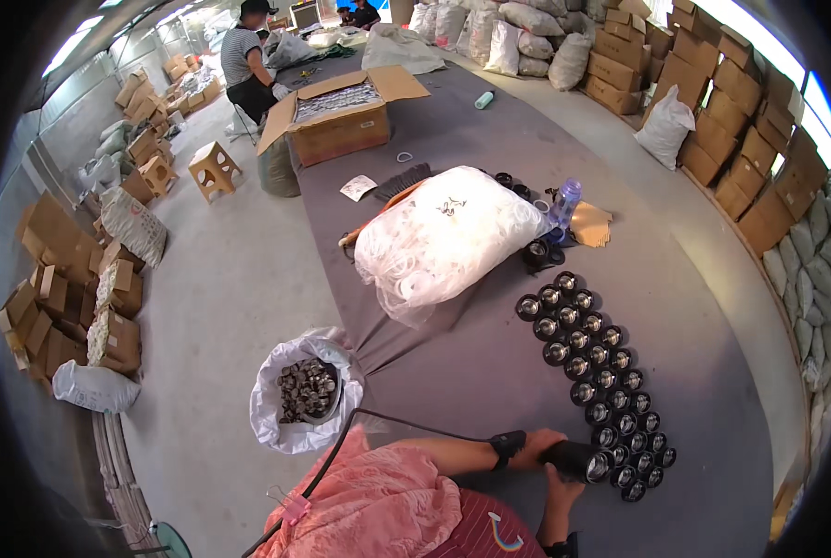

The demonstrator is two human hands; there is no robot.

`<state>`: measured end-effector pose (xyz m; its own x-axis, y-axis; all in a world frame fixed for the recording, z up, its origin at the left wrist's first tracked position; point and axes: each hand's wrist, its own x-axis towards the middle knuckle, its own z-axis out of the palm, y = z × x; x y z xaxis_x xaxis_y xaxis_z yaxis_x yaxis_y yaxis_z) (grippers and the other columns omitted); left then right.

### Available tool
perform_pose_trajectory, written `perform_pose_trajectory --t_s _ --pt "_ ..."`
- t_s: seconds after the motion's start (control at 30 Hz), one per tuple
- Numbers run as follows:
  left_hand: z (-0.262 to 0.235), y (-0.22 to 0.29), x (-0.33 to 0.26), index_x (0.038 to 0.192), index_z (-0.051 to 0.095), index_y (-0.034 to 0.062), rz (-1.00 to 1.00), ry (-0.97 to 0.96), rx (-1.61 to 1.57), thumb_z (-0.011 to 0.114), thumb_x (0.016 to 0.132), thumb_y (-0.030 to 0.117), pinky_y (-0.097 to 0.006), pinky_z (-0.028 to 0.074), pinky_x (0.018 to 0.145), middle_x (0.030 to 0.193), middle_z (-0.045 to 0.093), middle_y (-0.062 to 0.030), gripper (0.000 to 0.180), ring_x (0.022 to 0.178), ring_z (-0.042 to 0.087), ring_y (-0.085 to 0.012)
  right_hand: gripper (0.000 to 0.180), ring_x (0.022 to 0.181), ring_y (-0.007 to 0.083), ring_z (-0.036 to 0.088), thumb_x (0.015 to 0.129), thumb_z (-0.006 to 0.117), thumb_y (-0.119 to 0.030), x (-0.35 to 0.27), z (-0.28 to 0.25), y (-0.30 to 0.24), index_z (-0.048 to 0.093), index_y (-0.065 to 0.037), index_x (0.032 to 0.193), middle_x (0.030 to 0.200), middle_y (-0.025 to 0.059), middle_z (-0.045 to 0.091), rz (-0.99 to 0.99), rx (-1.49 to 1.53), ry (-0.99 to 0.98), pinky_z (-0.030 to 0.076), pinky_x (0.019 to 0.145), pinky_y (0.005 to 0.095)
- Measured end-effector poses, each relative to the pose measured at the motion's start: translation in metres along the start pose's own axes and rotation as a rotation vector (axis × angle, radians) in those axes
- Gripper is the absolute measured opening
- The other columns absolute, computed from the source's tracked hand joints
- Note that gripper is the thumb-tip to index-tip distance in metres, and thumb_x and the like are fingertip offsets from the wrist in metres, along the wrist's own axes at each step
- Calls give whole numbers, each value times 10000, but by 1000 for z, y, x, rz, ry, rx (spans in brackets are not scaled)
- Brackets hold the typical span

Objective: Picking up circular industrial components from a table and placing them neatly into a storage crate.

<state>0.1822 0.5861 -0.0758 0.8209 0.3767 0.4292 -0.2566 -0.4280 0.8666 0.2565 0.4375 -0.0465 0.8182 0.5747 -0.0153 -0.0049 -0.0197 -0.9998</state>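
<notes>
A black cylinder with a shiny round end lies tilted between my hands, at the near end of the rows. My left hand, below a black wristband, is closed round its left end. My right hand grips it from the near side; some of its fingers are hidden. Just beyond and to the right, several black round cups with shiny metal insides stand in slanting rows on the grey-covered table. The cylinder's shiny end is close to the nearest cups; I cannot tell whether they touch.
A clear bag of whitish rings lies mid-table, beside a purple bottle. Farther off stands an open carton. Left of the table, a white sack holds small metal parts. A person stands at the far left; cartons line the right.
</notes>
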Motion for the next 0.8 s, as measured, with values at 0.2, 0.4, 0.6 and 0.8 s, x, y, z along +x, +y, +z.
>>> perform_pose_trajectory --t_s 0.2,0.4,0.6,0.8 --pt "45 49 -22 1275 491 38 79 -144 -46 809 683 209 -462 450 973 1205 576 -197 694 1148 549 -395 738 1126 237 565 677 838 -23 -68 -36 -33 474 42 1315 1244 153 560 135 -10 165 482 948 361" --pt "85 111 -33 1254 497 6 219 -409 -12 803 664 141 -486 464 912 1142 587 -223 678 1063 564 -428 596 1064 181 622 725 851 -178 -147 -75 -67 586 -31 1239 1170 78 649 161 -271 330 518 926 358" --pt "171 206 -64 1136 529 27 9 -757 -364 826 668 87 -404 489 829 1034 590 -156 557 977 604 -349 818 1200 248 537 664 865 -190 -247 -130 -118 459 -26 1355 1264 151 566 77 -206 722 420 1030 384" --pt "294 262 -106 1232 501 16 202 -1005 -398 836 657 74 -411 477 890 1119 579 -179 668 1043 594 -348 807 1196 211 534 683 855 -143 -344 -217 -119 444 -42 1370 1266 109 569 -70 -52 967 420 1029 369"
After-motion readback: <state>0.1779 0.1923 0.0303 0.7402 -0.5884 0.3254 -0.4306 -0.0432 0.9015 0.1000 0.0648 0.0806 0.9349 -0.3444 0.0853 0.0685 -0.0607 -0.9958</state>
